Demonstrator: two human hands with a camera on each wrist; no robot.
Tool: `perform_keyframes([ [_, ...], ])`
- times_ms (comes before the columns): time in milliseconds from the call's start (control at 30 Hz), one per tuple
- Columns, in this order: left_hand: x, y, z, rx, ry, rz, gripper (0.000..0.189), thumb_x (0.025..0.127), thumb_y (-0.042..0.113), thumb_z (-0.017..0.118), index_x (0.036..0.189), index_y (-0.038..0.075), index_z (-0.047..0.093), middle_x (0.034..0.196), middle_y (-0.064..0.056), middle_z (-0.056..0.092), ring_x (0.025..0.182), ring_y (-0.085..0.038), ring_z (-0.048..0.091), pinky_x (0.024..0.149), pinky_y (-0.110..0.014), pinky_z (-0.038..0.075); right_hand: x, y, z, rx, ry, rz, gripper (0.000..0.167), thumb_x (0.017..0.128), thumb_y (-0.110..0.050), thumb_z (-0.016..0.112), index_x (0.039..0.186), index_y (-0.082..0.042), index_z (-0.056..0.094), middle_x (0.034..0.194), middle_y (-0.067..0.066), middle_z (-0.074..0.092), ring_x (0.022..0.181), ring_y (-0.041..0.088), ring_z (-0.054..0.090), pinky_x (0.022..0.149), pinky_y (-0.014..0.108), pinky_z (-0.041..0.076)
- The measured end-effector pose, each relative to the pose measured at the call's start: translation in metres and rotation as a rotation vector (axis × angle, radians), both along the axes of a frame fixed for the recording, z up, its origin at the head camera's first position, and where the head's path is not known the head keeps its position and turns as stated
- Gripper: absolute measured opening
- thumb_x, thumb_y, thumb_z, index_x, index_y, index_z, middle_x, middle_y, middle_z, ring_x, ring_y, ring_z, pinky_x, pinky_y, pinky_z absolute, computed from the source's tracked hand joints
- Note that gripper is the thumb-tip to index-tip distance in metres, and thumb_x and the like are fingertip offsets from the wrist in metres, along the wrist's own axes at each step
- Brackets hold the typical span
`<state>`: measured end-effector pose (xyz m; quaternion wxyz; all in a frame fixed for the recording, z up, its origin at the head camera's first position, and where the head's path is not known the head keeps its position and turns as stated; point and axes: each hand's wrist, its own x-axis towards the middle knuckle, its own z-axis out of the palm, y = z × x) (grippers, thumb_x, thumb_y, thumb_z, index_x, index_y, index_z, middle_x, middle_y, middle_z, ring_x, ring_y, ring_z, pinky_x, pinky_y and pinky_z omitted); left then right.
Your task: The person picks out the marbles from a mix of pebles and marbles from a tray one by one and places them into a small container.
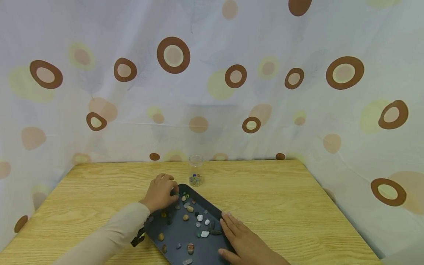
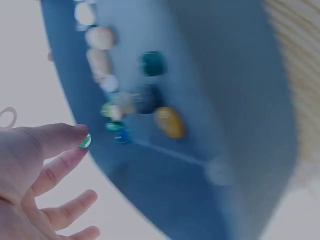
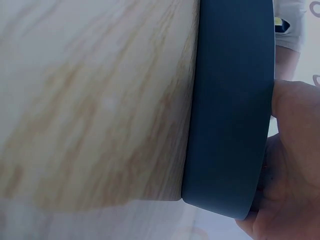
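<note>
My left hand [image 1: 160,194] is above the far left corner of a dark tray [image 1: 175,229]. Its thumb and index finger pinch a green-and-clear glass marble [image 2: 85,140], seen in the left wrist view; the other fingers are spread. Below lie more green and blue marbles [image 2: 120,135], a yellow-orange stone [image 2: 170,122] and a dark green stone [image 2: 152,63]. My right hand [image 1: 246,241] rests on the tray's right rim with straight fingers, the thumb apart from them. White stones [image 1: 205,233] and tan stones [image 1: 186,217] are scattered over the tray.
A clear glass jar [image 1: 196,165] with several marbles in its bottom stands just beyond the tray. Both are on a wood-grain table [image 1: 281,198]. A patterned curtain [image 1: 205,92] hangs behind and at the sides. A dark strap [image 1: 138,237] hangs by the left sleeve.
</note>
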<state>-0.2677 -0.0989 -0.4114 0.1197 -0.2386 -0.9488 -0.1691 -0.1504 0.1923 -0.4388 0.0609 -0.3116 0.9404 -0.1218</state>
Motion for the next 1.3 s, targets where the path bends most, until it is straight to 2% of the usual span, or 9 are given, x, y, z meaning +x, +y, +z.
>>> perform_keyframes([
  [200, -0.007, 0.008, 0.021, 0.080, -0.012, -0.017, 0.007, 0.080, 0.018, 0.078, 0.084, 0.015, 0.073, 0.124, -0.021, 0.060, 0.118, -0.046, 0.049, 0.090, -0.063, 0.044, 0.000, 0.000, 0.001, 0.002, 0.003, -0.003, 0.077, 0.097, -0.056, 0.041, 0.150, -0.001, 0.028, 0.158, 0.015, 0.019, 0.144, 0.033, 0.020, 0.113, 0.051, 0.027],
  [433, -0.023, 0.016, 0.038, 0.167, -0.002, -0.031, 0.008, 0.082, 0.018, 0.076, 0.086, 0.011, 0.074, 0.127, -0.021, 0.058, 0.120, -0.045, 0.048, 0.101, -0.060, 0.038, 0.000, -0.001, 0.000, 0.009, 0.005, 0.000, 0.077, 0.097, -0.056, 0.042, 0.150, -0.001, 0.028, 0.158, 0.015, 0.020, 0.144, 0.033, 0.021, 0.112, 0.050, 0.027],
  [667, -0.032, 0.031, 0.049, 0.289, 0.002, 0.019, 0.014, 0.085, 0.018, 0.072, 0.096, 0.008, 0.072, 0.128, -0.020, 0.056, 0.124, -0.042, 0.045, 0.106, -0.057, 0.033, 0.001, -0.001, 0.001, 0.002, 0.026, 0.012, 0.076, 0.098, -0.055, 0.042, 0.149, 0.000, 0.029, 0.157, 0.016, 0.021, 0.144, 0.034, 0.022, 0.111, 0.050, 0.029],
  [800, -0.037, 0.042, 0.047, 0.384, 0.056, 0.066, 0.015, 0.087, 0.018, 0.071, 0.097, 0.007, 0.072, 0.128, -0.020, 0.056, 0.124, -0.042, 0.044, 0.106, -0.056, 0.034, 0.001, -0.001, 0.001, 0.003, 0.025, 0.008, 0.076, 0.098, -0.055, 0.042, 0.149, 0.000, 0.029, 0.157, 0.016, 0.021, 0.144, 0.034, 0.022, 0.112, 0.050, 0.029],
  [1000, -0.048, 0.056, 0.035, 0.517, 0.115, 0.131, 0.014, 0.088, 0.018, 0.070, 0.098, 0.007, 0.072, 0.127, -0.019, 0.056, 0.126, -0.041, 0.042, 0.103, -0.055, 0.038, 0.001, -0.001, 0.001, 0.007, 0.008, -0.002, 0.076, 0.097, -0.055, 0.042, 0.150, -0.001, 0.028, 0.158, 0.015, 0.020, 0.144, 0.032, 0.021, 0.113, 0.050, 0.027],
  [1300, -0.056, 0.066, 0.023, 0.613, 0.092, 0.211, 0.018, 0.089, 0.019, 0.070, 0.101, 0.005, 0.071, 0.126, -0.019, 0.056, 0.122, -0.042, 0.045, 0.102, -0.054, 0.038, 0.001, -0.001, 0.001, 0.006, 0.023, 0.002, 0.076, 0.098, -0.055, 0.041, 0.150, -0.001, 0.029, 0.158, 0.015, 0.021, 0.144, 0.032, 0.022, 0.112, 0.049, 0.028],
])
